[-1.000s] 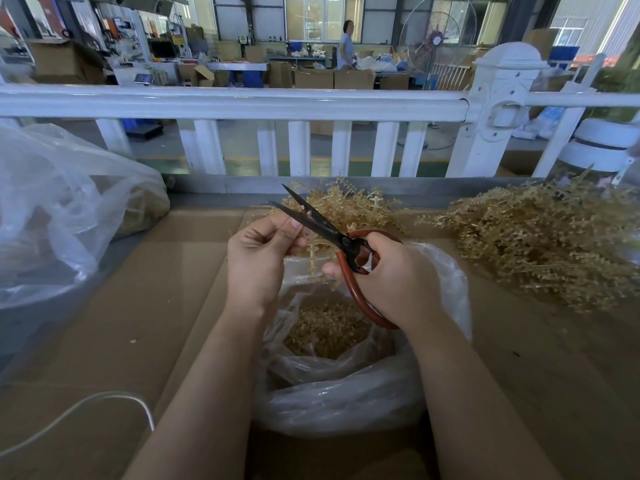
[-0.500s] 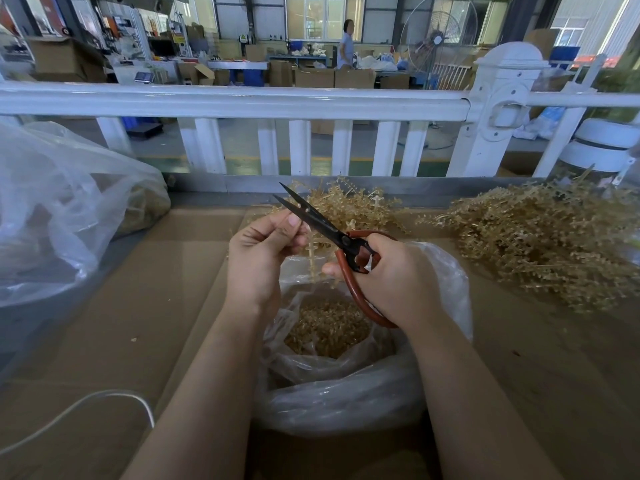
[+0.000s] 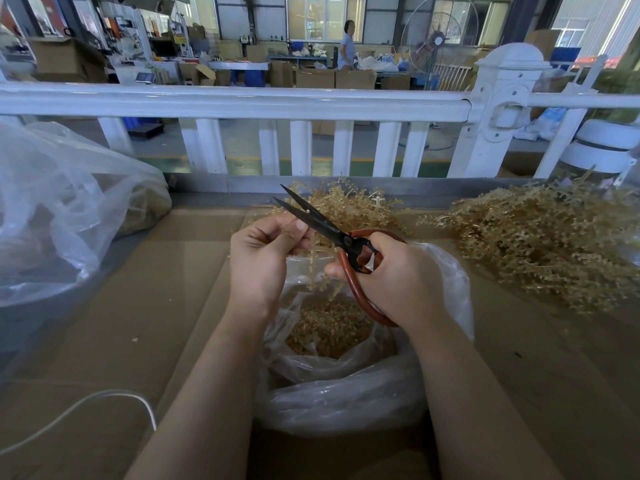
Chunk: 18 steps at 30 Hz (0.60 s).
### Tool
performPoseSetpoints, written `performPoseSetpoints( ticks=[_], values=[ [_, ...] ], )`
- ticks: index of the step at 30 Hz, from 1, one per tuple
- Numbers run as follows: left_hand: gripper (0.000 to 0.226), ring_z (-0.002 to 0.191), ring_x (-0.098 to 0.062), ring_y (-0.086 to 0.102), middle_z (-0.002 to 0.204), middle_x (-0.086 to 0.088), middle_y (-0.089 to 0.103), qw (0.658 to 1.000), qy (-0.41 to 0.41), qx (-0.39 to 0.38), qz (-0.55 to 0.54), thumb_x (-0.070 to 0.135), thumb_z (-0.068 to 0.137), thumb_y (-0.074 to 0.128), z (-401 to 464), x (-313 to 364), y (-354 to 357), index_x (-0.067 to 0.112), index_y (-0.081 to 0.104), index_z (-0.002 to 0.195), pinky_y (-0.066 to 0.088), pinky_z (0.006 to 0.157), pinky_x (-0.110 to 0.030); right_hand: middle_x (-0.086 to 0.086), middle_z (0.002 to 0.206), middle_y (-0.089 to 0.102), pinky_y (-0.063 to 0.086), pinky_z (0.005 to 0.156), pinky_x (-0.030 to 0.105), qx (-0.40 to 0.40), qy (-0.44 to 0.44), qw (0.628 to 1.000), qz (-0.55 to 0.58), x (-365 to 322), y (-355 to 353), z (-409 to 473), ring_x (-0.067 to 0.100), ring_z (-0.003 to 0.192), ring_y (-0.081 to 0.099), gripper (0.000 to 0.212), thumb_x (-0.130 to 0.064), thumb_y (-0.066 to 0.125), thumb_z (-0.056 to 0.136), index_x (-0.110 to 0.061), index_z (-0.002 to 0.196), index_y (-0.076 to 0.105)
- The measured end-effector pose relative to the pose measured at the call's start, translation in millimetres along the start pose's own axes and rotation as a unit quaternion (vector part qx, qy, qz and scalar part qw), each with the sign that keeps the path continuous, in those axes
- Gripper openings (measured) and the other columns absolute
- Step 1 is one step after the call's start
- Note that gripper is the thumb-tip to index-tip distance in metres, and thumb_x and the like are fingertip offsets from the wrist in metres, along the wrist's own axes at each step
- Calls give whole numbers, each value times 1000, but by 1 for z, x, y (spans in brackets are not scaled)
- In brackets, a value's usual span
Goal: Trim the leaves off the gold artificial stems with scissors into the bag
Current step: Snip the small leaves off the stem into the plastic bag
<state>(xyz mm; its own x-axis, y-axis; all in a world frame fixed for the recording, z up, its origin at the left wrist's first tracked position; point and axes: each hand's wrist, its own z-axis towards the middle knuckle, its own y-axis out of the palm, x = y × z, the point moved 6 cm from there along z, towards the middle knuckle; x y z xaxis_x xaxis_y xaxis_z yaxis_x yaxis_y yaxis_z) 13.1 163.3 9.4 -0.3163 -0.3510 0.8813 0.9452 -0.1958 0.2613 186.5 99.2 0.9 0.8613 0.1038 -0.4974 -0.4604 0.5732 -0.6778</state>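
Over cardboard, left hand (image 3: 263, 258) pinches a gold stem (image 3: 313, 263); right hand (image 3: 398, 278) grips red-handled scissors (image 3: 341, 239).

Left hand (image 3: 266, 252) pinches a gold stem (image 3: 313, 268) over the bag (image 3: 346, 403); right hand (image 3: 398, 275) grips open-bladed scissors (image 3: 325, 226).

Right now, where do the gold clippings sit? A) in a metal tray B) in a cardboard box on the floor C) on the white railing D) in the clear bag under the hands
D: the clippings lie inside the open clear bag directly below the left hand and the right hand gripping the scissors.
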Motion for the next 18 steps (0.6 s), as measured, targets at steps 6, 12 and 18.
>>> performPoseSetpoints(
  ticks=[6, 12, 18],
  values=[
    [18, 62, -10, 57, 63, 1, 66, 1000, 10, -2, 15, -3, 90, 63, 0, 0, -1, 7, 71, 78, 49, 64, -19, -30, 71, 55, 37, 57, 9, -1, 1, 1000, -4, -1, 0, 0, -16, 68, 50, 63, -92, 47, 67, -36, 93, 65],
    [21, 61, -9, 57, 62, 1, 64, 1000, 13, -2, 16, -4, 91, 62, -1, 1, -1, 7, 70, 74, 48, 65, -18, -31, 69, 53, 37, 57, 8, 0, 3, 1000, -8, -1, 0, 0, -16, 66, 50, 63, -91, 48, 66, -36, 90, 65],
    [22, 61, -10, 58, 62, 2, 65, 1000, 15, -1, 17, -4, 90, 61, -1, 1, -1, 7, 69, 73, 49, 66, -20, -31, 69, 51, 35, 56, 8, 8, -2, 1000, -21, -2, -3, 0, -16, 62, 45, 60, -90, 50, 68, -35, 88, 64]
  ],
)
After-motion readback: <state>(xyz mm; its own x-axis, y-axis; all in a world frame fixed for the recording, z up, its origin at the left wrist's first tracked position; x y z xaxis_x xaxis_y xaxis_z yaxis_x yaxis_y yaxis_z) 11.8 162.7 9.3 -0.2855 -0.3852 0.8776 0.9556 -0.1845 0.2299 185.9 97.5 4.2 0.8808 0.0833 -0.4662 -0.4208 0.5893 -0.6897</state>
